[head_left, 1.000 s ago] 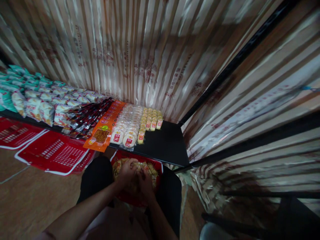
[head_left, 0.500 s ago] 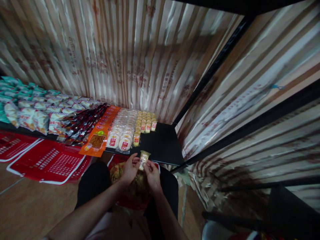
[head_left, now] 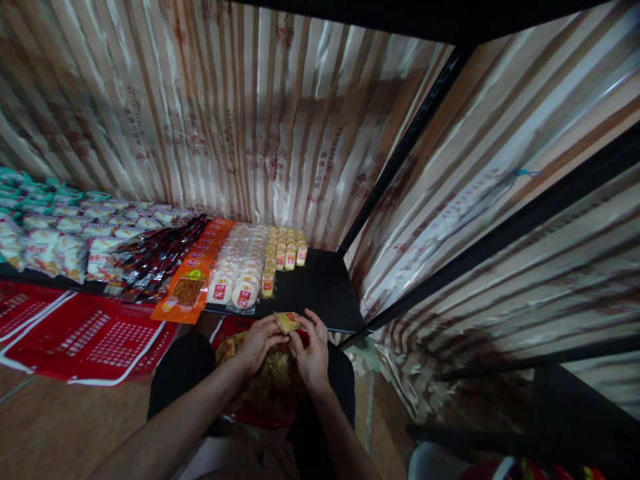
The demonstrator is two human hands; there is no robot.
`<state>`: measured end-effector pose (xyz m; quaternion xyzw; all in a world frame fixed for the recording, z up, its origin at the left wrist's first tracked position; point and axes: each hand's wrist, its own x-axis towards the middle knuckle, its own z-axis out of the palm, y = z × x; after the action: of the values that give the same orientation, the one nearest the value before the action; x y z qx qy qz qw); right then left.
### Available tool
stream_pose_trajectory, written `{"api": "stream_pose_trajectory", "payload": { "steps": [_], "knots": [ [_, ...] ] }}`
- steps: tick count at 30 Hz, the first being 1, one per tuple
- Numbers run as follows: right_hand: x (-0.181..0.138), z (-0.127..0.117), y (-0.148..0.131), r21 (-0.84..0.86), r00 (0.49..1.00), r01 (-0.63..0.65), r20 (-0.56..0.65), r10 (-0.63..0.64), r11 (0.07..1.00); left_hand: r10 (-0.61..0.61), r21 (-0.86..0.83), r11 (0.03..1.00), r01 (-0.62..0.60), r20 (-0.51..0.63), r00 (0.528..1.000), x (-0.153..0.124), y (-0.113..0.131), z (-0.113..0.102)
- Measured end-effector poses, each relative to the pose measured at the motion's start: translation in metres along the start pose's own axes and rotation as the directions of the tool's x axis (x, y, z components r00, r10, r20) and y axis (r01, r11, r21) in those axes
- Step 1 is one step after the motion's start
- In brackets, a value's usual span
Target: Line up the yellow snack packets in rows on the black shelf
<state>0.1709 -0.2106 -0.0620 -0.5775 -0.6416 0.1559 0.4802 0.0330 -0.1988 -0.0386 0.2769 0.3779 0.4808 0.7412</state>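
Observation:
A small yellow snack packet (head_left: 287, 323) with a red label is pinched at both ends, held sideways in front of the shelf edge. My left hand (head_left: 260, 343) grips one end, and my right hand (head_left: 313, 350) has its fingers closed on the other. Below them, a red basket (head_left: 225, 328) between my knees holds many similar yellow packets (head_left: 273, 377), partly hidden by my arms. On the black shelf (head_left: 320, 293) ahead, rows of the same yellow packets (head_left: 285, 250) stand beside clear-wrapped round white crackers (head_left: 235, 287).
Left along the shelf lie an orange snack bag (head_left: 187, 287), dark red packets (head_left: 155, 260) and white bags (head_left: 60, 250). A red basket (head_left: 95, 337) with a white handle sits below them. Black metal posts (head_left: 400, 167) and striped plastic sheeting (head_left: 250, 100) close off the back and right.
The packet has turned from upright to sideways, its yellow face with the red label now showing. Both hands have shifted their hold on it. The view has moved slightly to the right.

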Motion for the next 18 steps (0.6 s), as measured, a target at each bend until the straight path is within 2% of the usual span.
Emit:
{"api": "stream_pose_trajectory", "payload": {
  "steps": [3,5,7,12,15,18],
  "knots": [
    [0.004,-0.005,-0.001,0.003,0.999,0.05,-0.007,-0.05,0.999,-0.059,-0.223,0.973,0.066,0.039,0.997,0.002,0.003,0.0],
    [0.007,-0.007,-0.003,0.013,0.998,0.067,0.003,-0.067,0.998,-0.097,-0.294,0.95,0.106,0.045,0.994,0.002,0.004,0.0],
    [0.009,-0.009,-0.005,0.024,0.997,0.08,0.009,-0.081,0.996,-0.093,-0.284,0.954,0.1,0.04,0.995,0.001,0.006,0.002],
    [0.012,-0.008,-0.007,0.1,0.997,0.075,0.01,-0.076,0.992,0.012,-0.129,0.992,-0.009,0.018,1.0,-0.002,0.006,0.011],
    [0.011,-0.005,-0.004,0.216,0.998,-0.052,-0.015,0.057,0.975,0.02,-0.103,0.994,-0.027,-0.071,0.997,0.001,0.005,0.017],
    [0.012,-0.001,0.0,0.39,0.956,-0.283,0.048,0.288,0.876,0.028,-0.08,0.996,-0.038,-0.126,0.992,0.008,0.003,0.022]
  ]
}}
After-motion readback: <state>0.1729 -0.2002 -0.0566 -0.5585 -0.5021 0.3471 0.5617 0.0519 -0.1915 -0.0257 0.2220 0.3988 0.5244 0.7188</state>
